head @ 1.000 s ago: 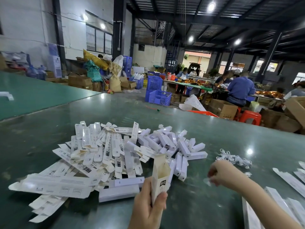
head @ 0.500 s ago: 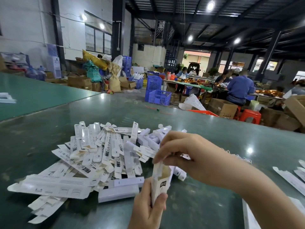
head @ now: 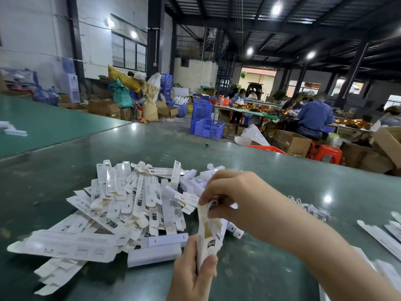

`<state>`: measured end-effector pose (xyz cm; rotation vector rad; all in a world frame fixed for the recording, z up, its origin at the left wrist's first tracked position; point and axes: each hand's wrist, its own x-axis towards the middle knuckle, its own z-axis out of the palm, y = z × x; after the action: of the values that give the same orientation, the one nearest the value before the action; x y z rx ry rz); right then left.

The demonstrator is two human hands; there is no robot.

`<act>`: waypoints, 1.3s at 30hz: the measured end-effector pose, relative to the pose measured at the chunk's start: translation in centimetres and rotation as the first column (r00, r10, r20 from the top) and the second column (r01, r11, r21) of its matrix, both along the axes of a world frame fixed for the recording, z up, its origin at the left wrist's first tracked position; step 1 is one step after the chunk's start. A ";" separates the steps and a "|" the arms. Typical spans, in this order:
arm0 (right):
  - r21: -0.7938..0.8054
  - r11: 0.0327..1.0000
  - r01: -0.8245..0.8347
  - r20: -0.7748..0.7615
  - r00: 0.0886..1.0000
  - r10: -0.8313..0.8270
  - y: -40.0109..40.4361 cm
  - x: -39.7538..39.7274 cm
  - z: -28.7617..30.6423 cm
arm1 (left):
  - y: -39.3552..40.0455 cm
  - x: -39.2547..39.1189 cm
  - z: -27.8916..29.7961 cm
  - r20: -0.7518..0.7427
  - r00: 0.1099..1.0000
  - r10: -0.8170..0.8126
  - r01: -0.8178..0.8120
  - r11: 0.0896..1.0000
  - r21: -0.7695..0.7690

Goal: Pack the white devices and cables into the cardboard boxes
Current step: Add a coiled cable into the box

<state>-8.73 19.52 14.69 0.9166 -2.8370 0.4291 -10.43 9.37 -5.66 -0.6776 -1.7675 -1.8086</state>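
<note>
A narrow cardboard box (head: 207,240) is held upright by the left hand (head: 192,274), whose fingers and thumb are wrapped round its lower part, low in the middle of the view above the green surface (head: 249,161). The box's top end is open, and the right hand (head: 232,198) is placed at that opening, its fingertips (head: 206,197) pinching something small and pale at the mouth of the box; what is pinched is too blurred to be told, whether flap, cable or device. Just left of the hands a heap of flat unfolded box blanks (head: 121,205) is spread over the surface, and a few closed white boxes (head: 154,254) are lying at its near edge. Behind the right hand more folded white boxes (head: 195,181) are piled. Coiled white cables (head: 312,208) are seen on the surface beyond the right forearm, well apart from the held box. More flat blanks (head: 382,233) are laid at the right edge. In the background, seated workers (head: 314,118) and blue crates (head: 208,127) are visible
</note>
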 end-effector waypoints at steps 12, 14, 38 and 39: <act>-0.014 0.997 -0.080 -0.145 0.986 0.077 0.7 1.0 -3.5 | 0.2 0.0 0.1 0.036 0.999 -0.002 0.000 0.999 0.051; -0.080 0.995 -0.066 -0.153 0.987 0.053 1.3 1.2 -3.2 | 0.1 0.1 0.4 0.041 0.999 -0.001 -0.001 0.999 0.045; -0.141 0.988 -0.064 -0.333 0.943 0.014 2.2 -0.2 -4.9 | 0.5 0.2 0.4 0.049 0.998 0.044 -0.052 0.983 0.176; -0.285 0.957 -0.051 -0.269 0.963 -0.029 2.4 -0.3 -5.1 | 0.6 0.1 0.4 0.043 0.996 0.073 -0.081 0.973 0.216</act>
<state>-8.98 21.90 9.63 0.8578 -2.4406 0.6465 -10.36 9.95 -5.22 -0.4862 -1.5635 -1.9349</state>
